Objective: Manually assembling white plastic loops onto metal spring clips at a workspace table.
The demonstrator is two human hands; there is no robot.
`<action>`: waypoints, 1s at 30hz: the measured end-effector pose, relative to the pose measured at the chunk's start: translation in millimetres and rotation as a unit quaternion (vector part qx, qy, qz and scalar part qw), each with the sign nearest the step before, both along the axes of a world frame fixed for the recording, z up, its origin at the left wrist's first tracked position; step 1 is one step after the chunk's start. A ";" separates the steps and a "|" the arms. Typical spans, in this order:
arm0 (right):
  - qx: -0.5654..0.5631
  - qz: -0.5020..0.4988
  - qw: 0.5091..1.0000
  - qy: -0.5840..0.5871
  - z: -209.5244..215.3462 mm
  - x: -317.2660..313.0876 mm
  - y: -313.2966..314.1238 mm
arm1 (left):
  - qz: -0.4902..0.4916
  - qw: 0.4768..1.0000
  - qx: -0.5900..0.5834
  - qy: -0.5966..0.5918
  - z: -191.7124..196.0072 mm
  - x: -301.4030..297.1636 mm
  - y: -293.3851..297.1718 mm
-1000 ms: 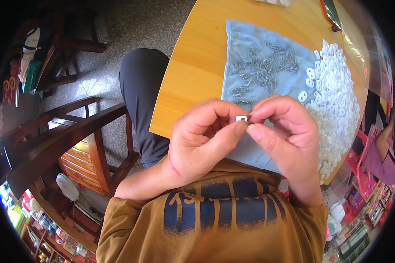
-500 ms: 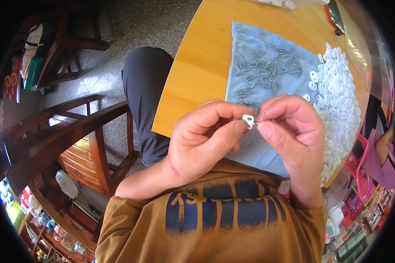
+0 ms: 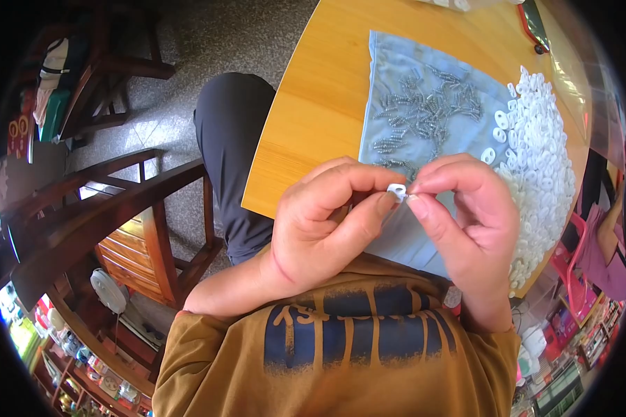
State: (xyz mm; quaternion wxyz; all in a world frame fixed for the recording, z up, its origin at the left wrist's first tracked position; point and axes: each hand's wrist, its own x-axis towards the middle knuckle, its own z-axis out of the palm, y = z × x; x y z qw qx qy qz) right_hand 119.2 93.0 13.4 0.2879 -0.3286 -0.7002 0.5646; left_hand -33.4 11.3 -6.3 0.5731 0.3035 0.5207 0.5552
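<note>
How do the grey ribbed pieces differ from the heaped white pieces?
The grey ribbed pieces are dark and slender, while the white pieces are broader and rounded, some showing holes. The grey ribbed pieces lie scattered on the blue cloth; the white pieces are mostly piled toward the right of the table. Both are small, loose and numerous.

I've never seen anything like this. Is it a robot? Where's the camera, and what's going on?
No robot here: these are a person's left hand and right hand, both bare. The wide fisheye camera is worn on the head, looking down, so straight edges bend. On the wooden table lies a blue cloth bearing coiled metal pieces; a heap of white pieces sits to the right. The left hand pinches a small white piece; the right fingertips meet it, perhaps with something tiny, too small to tell.
</note>
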 end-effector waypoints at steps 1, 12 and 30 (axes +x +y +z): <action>0.000 -0.001 1.000 -0.001 2.1 0.1 -0.2 | 0.006 1.000 0.014 0.027 -0.9 0.8 0.5; 0.021 -0.030 0.999 -0.003 1.8 -4.7 -3.7 | 0.019 0.980 0.110 0.166 -4.0 1.7 0.4; 0.130 -0.042 0.991 -0.011 -2.8 1.5 -5.1 | -0.019 0.989 -0.010 -0.146 -3.1 2.6 -0.8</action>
